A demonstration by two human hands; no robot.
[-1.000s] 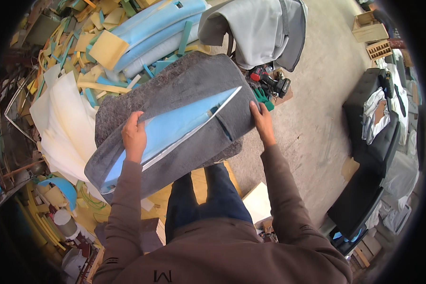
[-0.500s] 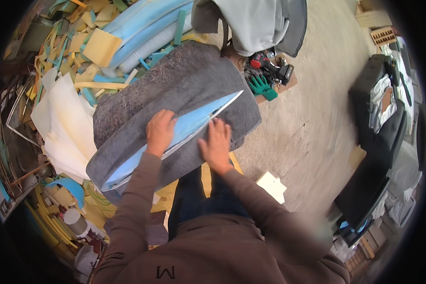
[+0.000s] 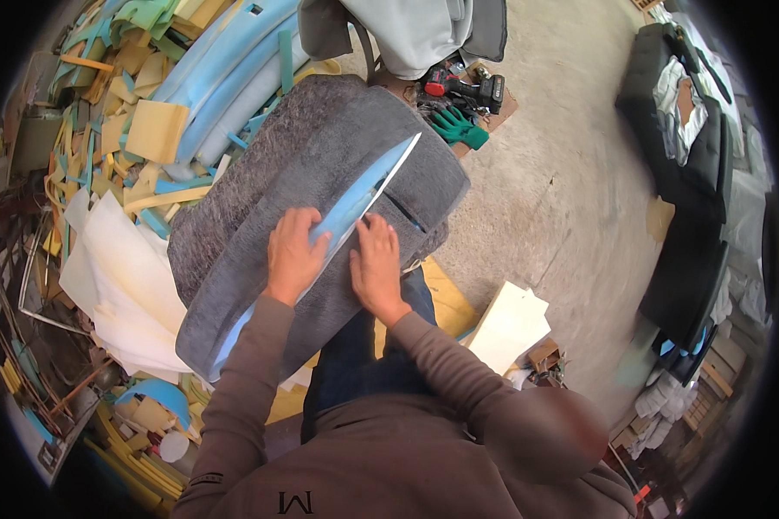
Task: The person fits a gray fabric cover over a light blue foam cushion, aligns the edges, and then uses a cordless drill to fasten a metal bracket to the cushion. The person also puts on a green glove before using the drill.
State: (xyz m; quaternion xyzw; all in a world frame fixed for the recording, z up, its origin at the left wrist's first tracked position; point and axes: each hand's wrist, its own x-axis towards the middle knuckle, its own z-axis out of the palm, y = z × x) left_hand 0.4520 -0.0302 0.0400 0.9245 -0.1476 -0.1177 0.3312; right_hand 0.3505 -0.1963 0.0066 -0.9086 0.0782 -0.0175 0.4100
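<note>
A grey fabric cushion cover (image 3: 320, 164) lies across my knees, with a long narrow opening along it. Blue foam (image 3: 355, 199) shows through this gap, and a white edge strip (image 3: 400, 160) borders its right side. My left hand (image 3: 296, 255) is closed at the left edge of the opening, fingers bent over the fabric. Opposite it, my right hand (image 3: 377, 264) has its fingertips bent onto the right edge by the white strip. What lies under the fingertips is hidden. A short dark slot (image 3: 404, 212) marks the cover beyond my right hand.
A green glove (image 3: 459, 128) and a cordless drill (image 3: 472, 89) lie beyond the cushion. Foam scraps (image 3: 130, 130) are heaped at the left, beside white sheeting (image 3: 117, 277). Pale foam pieces (image 3: 506, 329) lie on the floor; black upholstered furniture (image 3: 684, 259) stands right.
The cushion has turned so its far end points more away from me, and the opening looks narrower. My right hand has shifted left, its fingers now bent at the edge.
</note>
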